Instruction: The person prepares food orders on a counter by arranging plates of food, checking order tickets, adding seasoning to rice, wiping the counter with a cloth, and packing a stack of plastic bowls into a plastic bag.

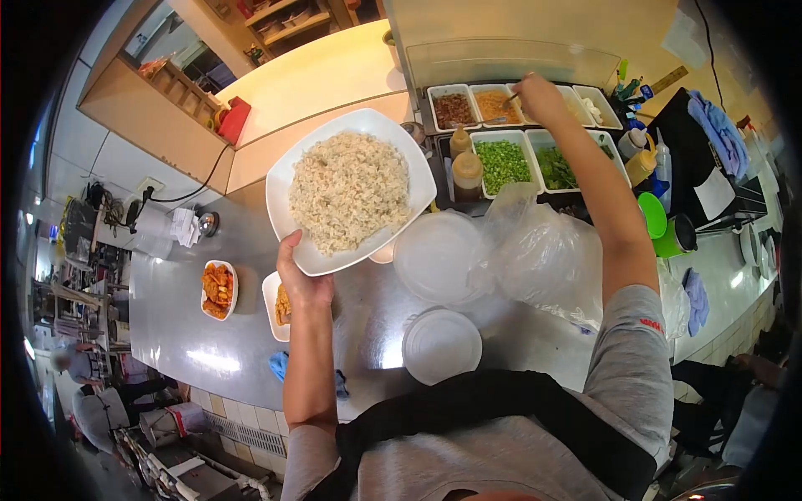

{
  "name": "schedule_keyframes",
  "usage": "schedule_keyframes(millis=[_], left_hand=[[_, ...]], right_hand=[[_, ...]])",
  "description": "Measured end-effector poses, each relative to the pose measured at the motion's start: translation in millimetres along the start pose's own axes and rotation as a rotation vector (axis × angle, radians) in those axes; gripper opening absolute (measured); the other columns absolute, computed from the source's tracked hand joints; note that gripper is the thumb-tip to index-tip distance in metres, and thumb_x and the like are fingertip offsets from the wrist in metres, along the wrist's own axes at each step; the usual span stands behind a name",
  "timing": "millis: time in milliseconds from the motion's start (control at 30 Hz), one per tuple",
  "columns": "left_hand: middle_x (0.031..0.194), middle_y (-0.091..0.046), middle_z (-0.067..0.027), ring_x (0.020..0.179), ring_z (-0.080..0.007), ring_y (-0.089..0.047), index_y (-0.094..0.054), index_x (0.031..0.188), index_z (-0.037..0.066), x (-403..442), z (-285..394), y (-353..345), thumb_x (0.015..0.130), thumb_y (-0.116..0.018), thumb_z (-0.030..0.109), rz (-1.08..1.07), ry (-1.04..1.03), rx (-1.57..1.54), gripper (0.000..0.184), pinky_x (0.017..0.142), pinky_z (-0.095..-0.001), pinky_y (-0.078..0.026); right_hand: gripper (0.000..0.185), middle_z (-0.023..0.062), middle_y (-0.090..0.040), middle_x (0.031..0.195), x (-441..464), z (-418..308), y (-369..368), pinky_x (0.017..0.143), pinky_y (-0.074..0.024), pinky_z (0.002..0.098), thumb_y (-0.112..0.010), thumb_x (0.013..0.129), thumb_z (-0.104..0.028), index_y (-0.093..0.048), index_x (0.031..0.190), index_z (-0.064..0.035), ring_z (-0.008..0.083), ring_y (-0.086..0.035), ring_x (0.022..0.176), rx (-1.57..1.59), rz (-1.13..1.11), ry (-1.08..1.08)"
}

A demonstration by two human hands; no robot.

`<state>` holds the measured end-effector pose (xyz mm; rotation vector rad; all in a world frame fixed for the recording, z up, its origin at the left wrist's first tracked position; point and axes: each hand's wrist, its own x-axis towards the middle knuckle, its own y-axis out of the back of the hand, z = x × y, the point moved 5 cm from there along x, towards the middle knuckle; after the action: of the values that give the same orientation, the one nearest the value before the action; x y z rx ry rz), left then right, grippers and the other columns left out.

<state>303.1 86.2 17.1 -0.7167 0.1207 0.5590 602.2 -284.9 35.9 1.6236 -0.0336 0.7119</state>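
Observation:
My left hand (pixel 305 275) is closed on the near edge of a square white bowl (pixel 420 179), thumb over the rim. Pale rice (pixel 351 190) with small bits mixed in is heaped in the bowl, which is held above the steel counter. At the back, my right hand (pixel 541 98) reaches over the topping trays, its fingers wrapped round a spoon (pixel 510 100). The spoon dips toward a white tray of orange, crumbly topping (pixel 493 106). Beside that tray lies dark reddish-brown topping (pixel 452 110). Chopped green onion (pixel 502 165) and leafy greens (pixel 554 167) fill trays in front.
Clear plastic lids (pixel 441 346) and a plastic bag (pixel 547 259) lie on the steel counter (pixel 167 292). A dish of red-orange food (pixel 219 290) and another small dish (pixel 274 309) sit left. Squeeze bottles (pixel 467 174) stand by the trays. Other people (pixel 100 413) are at far left and right.

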Motion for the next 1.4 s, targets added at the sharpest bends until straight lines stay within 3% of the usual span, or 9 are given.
schedule_keyframes(millis=[200, 400, 500, 700, 800, 900, 1100, 1300, 1400], left_hand=[[0.118, -0.054, -0.0115, 0.109, -0.0267, -0.052, -0.044, 0.123, 0.003, 10.2, -2.8, -5.8, 0.075, -0.056, 0.025, 0.012, 0.033, 0.03, 0.053, 0.093, -0.04, -0.043], [0.115, -0.056, -0.0097, 0.095, -0.0234, -0.06, -0.045, 0.121, 0.004, 21.1, -8.7, -22.7, 0.074, -0.057, 0.029, -0.048, 0.072, 0.106, 0.055, 0.067, -0.0337, -0.053], [0.115, -0.056, -0.0113, 0.091, -0.0235, -0.061, -0.044, 0.122, 0.004, 26.0, -14.2, -32.0, 0.075, -0.056, 0.031, -0.082, 0.066, 0.073, 0.055, 0.058, -0.0318, -0.054], [0.117, -0.054, -0.0163, 0.094, -0.03, -0.062, -0.038, 0.126, 0.001, 32.0, -19.4, -35.6, 0.077, -0.05, 0.033, -0.131, 0.077, 0.108, 0.06, 0.064, -0.0406, -0.057], [0.119, -0.053, -0.0168, 0.096, -0.0303, -0.061, -0.037, 0.127, 0.001, 29.2, -18.4, -34.4, 0.077, -0.049, 0.032, -0.125, 0.084, 0.129, 0.061, 0.063, -0.0399, -0.056], [0.117, -0.053, -0.0144, 0.099, -0.0277, -0.059, -0.04, 0.125, 0.002, 23.9, -17.9, -37.6, 0.076, -0.055, 0.031, -0.157, 0.097, 0.098, 0.058, 0.068, -0.0392, -0.057], [0.12, -0.051, -0.0189, 0.097, -0.0333, -0.06, -0.034, 0.128, -0.001, 25.8, -19.2, -36.4, 0.077, -0.049, 0.03, -0.133, 0.081, 0.094, 0.062, 0.061, -0.0434, -0.058], [0.121, -0.05, -0.019, 0.103, -0.0337, -0.057, -0.036, 0.128, 0.0, 25.6, -19.7, -35.1, 0.078, -0.053, 0.032, -0.157, 0.119, 0.117, 0.062, 0.075, -0.0479, -0.054], [0.122, -0.049, -0.0205, 0.105, -0.0348, -0.056, -0.035, 0.129, 0.0, 18.8, -17.8, -42.7, 0.079, -0.05, 0.032, -0.19, 0.127, 0.127, 0.062, 0.076, -0.0491, -0.054]], right_hand=[[0.02, 0.0174, -0.062, 0.092, -11.0, -15.0, -35.4, 0.079, -0.0481, 0.0419, -0.059, 0.075, -0.006, -0.069, 0.093, -0.0048, 0.033, -0.06, 0.085, 0.257, -0.11, -0.019], [0.019, 0.0155, -0.066, 0.081, -21.4, 10.2, -46.1, 0.072, -0.0488, 0.0371, -0.061, 0.078, -0.012, -0.07, 0.095, -0.0074, 0.0286, -0.063, 0.074, 0.56, 0.007, -0.254], [0.019, 0.0124, -0.066, 0.073, -23.9, 26.8, -55.2, 0.064, -0.0479, 0.0321, -0.063, 0.078, -0.014, -0.071, 0.095, -0.0098, 0.0218, -0.062, 0.064, 0.771, -0.132, -0.503], [0.017, 0.0123, -0.066, 0.072, -21.8, 35.7, -50.9, 0.064, -0.0479, 0.0322, -0.063, 0.078, -0.012, -0.071, 0.092, -0.0101, 0.0209, -0.062, 0.064, 0.778, -0.035, -0.52], [0.015, 0.0144, -0.066, 0.077, -21.2, 20.3, -28.4, 0.069, -0.0488, 0.036, -0.06, 0.076, -0.008, -0.072, 0.087, -0.0091, 0.0257, -0.063, 0.071, 0.268, 0.111, -0.236], [0.017, 0.0165, -0.066, 0.081, -21.9, 15.8, -41.6, 0.073, -0.0487, 0.0388, -0.058, 0.075, -0.006, -0.071, 0.084, -0.0087, 0.0298, -0.063, 0.077, 0.36, -0.055, -0.269], [0.019, 0.0072, -0.063, 0.068, -22.7, 13.4, -50.8, 0.055, -0.0453, 0.0287, -0.056, 0.078, -0.002, -0.069, 0.092, -0.0029, 0.015, -0.056, 0.059, 0.676, -0.291, -0.472], [0.027, -0.0012, -0.05, 0.057, -31.7, 22.9, -53.5, 0.041, -0.0276, 0.0203, -0.053, 0.076, 0.002, -0.064, 0.101, -0.0008, 0.0063, -0.037, 0.044, 1.141, -0.38, -0.776], [0.026, -0.0021, -0.051, 0.059, -24.1, 31.0, -41.1, 0.041, -0.03, 0.0197, -0.053, 0.08, -0.002, -0.063, 0.104, -0.0025, 0.0058, -0.038, 0.045, 1.295, -0.384, -0.722]])
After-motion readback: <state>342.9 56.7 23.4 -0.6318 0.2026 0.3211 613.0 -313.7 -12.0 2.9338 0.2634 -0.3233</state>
